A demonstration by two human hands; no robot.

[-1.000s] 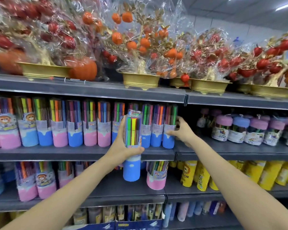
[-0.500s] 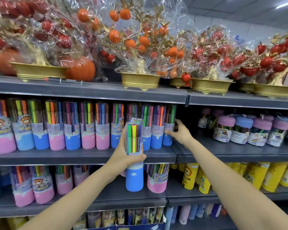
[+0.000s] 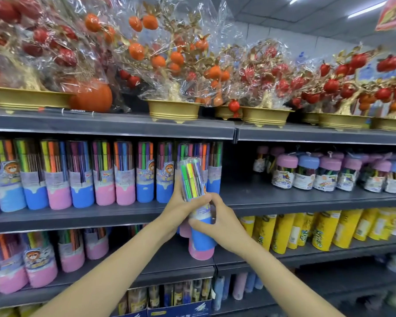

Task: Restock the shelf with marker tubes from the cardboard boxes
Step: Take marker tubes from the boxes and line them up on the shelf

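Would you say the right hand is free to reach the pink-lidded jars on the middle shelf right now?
Probably not at once: the right hand grips the blue marker tube together with the left hand. The way to the pink-lidded jars looks open.

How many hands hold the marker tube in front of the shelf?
2: the left hand grips the marker tube at its middle; the right hand holds its blue lower part.

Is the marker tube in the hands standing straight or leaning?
Leaning. The blue-bottomed marker tube tilts, its top toward the left, held off the shelf by the left hand and right hand.
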